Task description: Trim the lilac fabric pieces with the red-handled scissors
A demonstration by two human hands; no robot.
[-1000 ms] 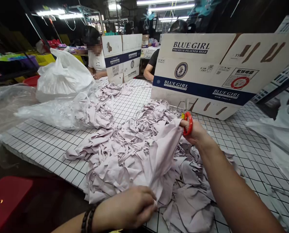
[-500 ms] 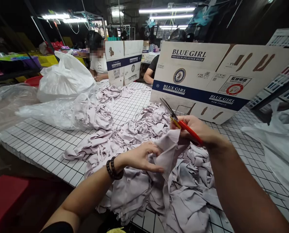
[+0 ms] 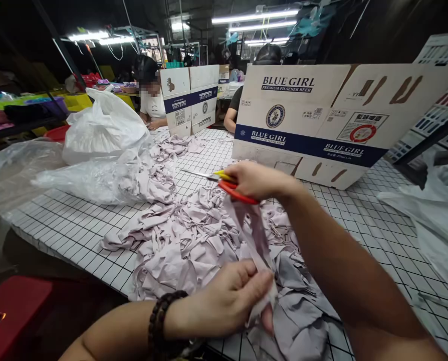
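My left hand (image 3: 231, 298) is closed on the lower end of a pale lilac fabric strip (image 3: 254, 235), near the table's front edge. The strip runs up to my right hand (image 3: 257, 179), which grips scissors (image 3: 224, 181) with red and yellow handles and also holds the strip's upper end. The blades point left. Under both hands lies a large heap of lilac fabric pieces (image 3: 194, 235) on the white gridded table (image 3: 374, 225). A dark bead bracelet sits on my left wrist.
An unfolded Blue Girl carton (image 3: 321, 120) stands behind the heap, a smaller one (image 3: 190, 98) further back. White plastic bags (image 3: 103, 125) lie at the left, more plastic at the right. Two people sit at the far side. A red stool (image 3: 13, 311) is at lower left.
My left hand slid down the strip toward me and closed on it. My right hand moved left with the scissors, turning the blades from upward to pointing left. The strip is now stretched between both hands.
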